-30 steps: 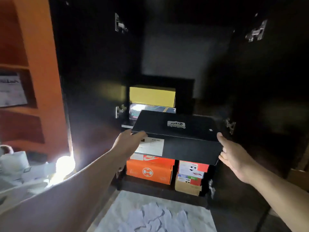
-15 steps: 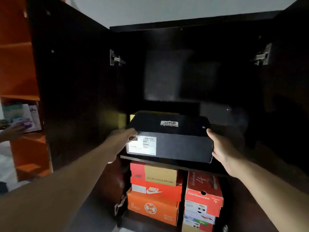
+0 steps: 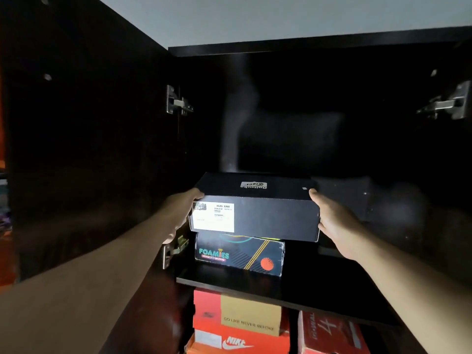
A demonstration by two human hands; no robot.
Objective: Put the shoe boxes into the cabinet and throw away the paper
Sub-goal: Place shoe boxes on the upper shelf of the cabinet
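Two forearms reach forward from the near edge of the view, and between them the left hand [image 3: 178,215] and the right hand [image 3: 334,223] clamp the black shoe box [image 3: 255,208] by its two short ends, palms pressed flat and fingers wrapped round its sides. Its long axis runs left to right across the cabinet [image 3: 306,47] opening, so the box sits squarely between the hands, neither nearer than the other, and the free space lies straight ahead of it, deeper over the shelf [image 3: 293,292]. The box appears to rest on or hover just above the Foamies box [image 3: 240,254], which stands toward the left front of that shelf; whether there is contact I cannot tell. My guess is that the coming move is a level push rearward until the black box sits fully on the stack. On its near face a white label [image 3: 213,217] reads "ALAS KAKI", the smaller print too fine to read, and a white logo [image 3: 253,185] on the lid appears upside down and reads roughly as "Tiger". Below the shelf, an orange Nike box [image 3: 240,341] shows a swoosh, above it a tan panel [image 3: 249,318] says "GO LIKE NEVER BEFORE", and a red box [image 3: 329,333] to the right carries a large "4". No paper is in view.
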